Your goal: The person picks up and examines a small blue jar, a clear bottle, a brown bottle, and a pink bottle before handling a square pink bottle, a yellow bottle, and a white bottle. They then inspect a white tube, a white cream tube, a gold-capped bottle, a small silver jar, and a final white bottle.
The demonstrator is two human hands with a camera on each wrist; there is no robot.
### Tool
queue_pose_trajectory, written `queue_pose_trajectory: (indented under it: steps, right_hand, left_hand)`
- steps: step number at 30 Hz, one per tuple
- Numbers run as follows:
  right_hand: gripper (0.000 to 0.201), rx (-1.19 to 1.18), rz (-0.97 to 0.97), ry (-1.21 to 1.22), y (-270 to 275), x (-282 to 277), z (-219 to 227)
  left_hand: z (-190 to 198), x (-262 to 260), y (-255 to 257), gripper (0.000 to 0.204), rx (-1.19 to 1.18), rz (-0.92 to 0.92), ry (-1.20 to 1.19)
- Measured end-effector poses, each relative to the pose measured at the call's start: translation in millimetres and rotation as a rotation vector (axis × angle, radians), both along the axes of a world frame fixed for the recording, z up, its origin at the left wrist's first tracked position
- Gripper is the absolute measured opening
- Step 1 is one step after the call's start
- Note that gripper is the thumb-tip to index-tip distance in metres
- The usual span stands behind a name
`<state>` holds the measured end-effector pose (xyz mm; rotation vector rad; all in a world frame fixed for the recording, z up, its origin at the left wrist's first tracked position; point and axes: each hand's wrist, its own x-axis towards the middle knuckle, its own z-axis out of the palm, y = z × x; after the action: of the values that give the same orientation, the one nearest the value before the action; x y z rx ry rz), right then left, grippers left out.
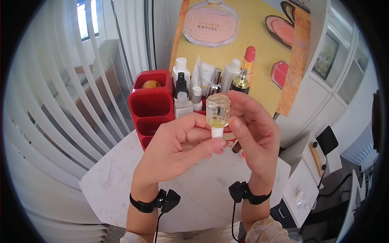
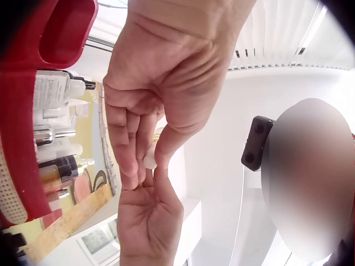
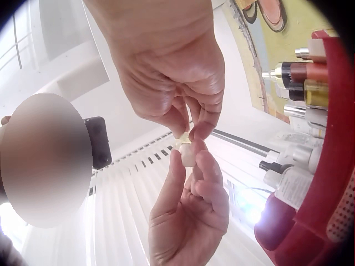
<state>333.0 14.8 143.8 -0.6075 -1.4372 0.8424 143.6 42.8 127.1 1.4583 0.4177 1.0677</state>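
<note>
A small clear glass bottle (image 1: 218, 109) with a little yellow liquid is held upside down in front of the chest, its white cap (image 1: 217, 132) pointing down. My left hand (image 1: 172, 148) pinches the cap between thumb and fingers. From the other side, my right hand (image 1: 257, 135) holds the glass body, thumb at its near side and fingers behind it. Seen from below in the right wrist view, the white cap (image 3: 188, 155) sits between the left fingertips. The left wrist view shows the bottle mostly hidden behind the fingers.
Beyond the hands, a red organizer (image 1: 152, 105) holds several cosmetic bottles and tubes, including a black spray bottle (image 1: 181, 84) and a gold-topped bottle (image 1: 240, 81). It stands on a white marbled table (image 1: 113, 178). A yellow painted picture (image 1: 247, 24) stands behind; vertical blinds (image 1: 60, 121) hang left.
</note>
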Motion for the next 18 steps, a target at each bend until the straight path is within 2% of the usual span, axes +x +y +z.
queue_pose_trajectory:
  steps: [5, 11, 14, 18]
  right_hand:
    - [0.040, 0.019, 0.001, -0.011, 0.4, 1.0, -1.3]
    - [0.042, 0.034, 0.010, -0.037, -4.6, 2.7, 0.8]
    - [0.043, 0.095, 0.017, -0.011, 0.3, 2.0, -3.0]
    - [0.044, 0.117, 0.004, -0.021, 2.8, 3.1, -1.4]
  left_hand:
    - [1.2, -1.1, 0.3, 0.022, 0.032, 0.032, 0.016]
    - [-1.6, -3.5, 6.6, 0.031, 0.126, 0.074, 0.040]
    - [2.0, -1.5, 1.7, 0.025, 0.103, 0.153, 0.027]
    - [7.5, -10.6, 1.2, 0.023, 0.192, 0.271, 0.086]
